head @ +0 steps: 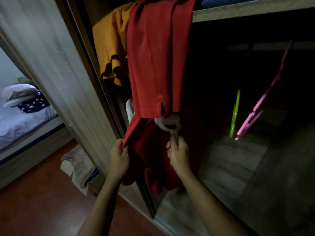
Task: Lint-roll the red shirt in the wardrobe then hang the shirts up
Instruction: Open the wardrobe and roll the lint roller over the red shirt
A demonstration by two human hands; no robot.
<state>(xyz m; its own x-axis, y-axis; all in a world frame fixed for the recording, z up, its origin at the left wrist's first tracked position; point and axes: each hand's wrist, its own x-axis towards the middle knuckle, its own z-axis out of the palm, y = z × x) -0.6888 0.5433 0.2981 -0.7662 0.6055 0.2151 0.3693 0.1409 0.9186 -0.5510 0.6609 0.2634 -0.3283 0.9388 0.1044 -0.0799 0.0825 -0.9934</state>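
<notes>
Red shirt (153,57) vert., hem down; roller (167,124) handle down

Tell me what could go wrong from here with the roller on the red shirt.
1. The left hand pulls the hem of the red shirt taut. Its top support is out of view, so a hard tug might drag it down.
2. The lint roller in the right hand sits at the hem by the side slit, and it could snag or fold that edge.
3. The wardrobe is dim, so lint may be missed.
</notes>
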